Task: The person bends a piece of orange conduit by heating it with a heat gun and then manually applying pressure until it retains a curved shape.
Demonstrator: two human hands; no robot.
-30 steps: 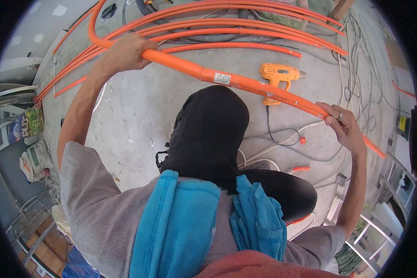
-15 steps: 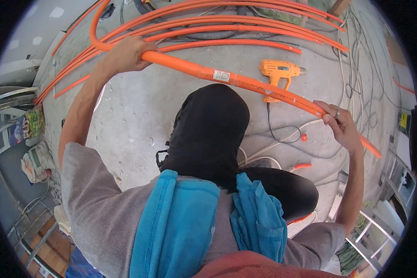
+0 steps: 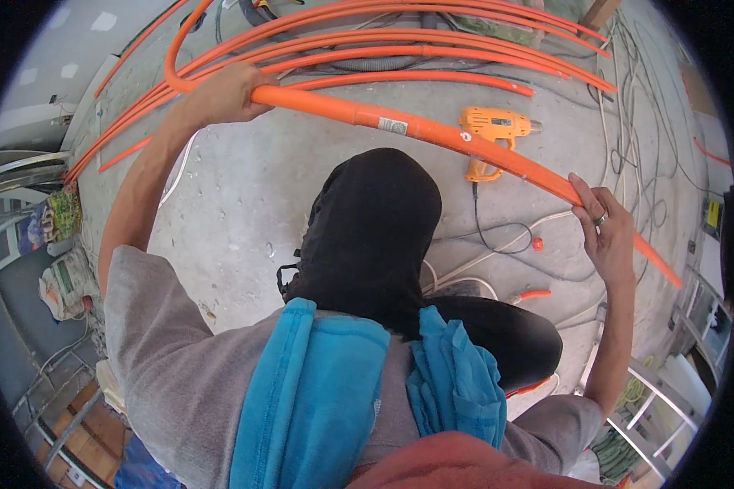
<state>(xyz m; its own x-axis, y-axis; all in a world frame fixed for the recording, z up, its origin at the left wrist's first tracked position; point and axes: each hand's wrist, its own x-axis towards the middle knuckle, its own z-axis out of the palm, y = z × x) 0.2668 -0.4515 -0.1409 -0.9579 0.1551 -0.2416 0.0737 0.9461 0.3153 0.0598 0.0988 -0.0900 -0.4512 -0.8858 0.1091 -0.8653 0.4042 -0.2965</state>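
My left hand is closed round a long orange pipe, just past its curved bend at the upper left. The pipe crosses above my black-clad knee and has a small label on it. My right hand grips it toward the right, thumb and fingers against it. An orange heat gun with a black cord lies on the floor behind the pipe, which partly covers its handle.
Several orange pipes lie across the concrete floor beyond my hands. Loose cables run along the right. A small red piece is near the cord. Metal ladders stand lower right; bags rest at the left.
My right hand has shifted slightly, its fingers resettling on the pipe, and the pipe's right end sits a little lower. My left hand keeps its grip.
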